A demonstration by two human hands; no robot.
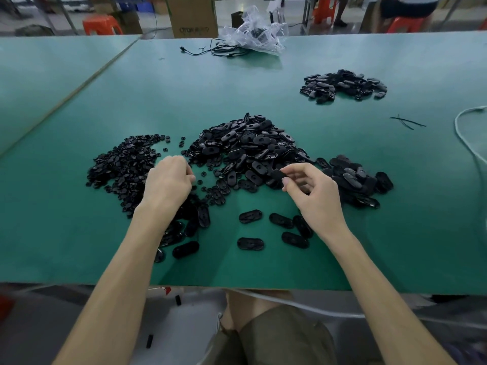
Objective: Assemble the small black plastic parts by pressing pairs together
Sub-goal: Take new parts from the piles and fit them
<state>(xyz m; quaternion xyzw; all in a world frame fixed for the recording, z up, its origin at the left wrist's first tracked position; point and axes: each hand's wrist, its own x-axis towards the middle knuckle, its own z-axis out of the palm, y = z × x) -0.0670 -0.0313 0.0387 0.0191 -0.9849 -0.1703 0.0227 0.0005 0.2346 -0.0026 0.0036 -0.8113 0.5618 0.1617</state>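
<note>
Right hand [313,191] pinches one black oval part [276,175] in its fingers [295,169]; left hand [168,180] curls over small round pieces [123,164] on the green counter [79,233].

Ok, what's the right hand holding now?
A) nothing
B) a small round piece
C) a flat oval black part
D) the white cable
C: the right hand pinches a flat oval black part between thumb and forefinger, beside the middle pile.
</note>
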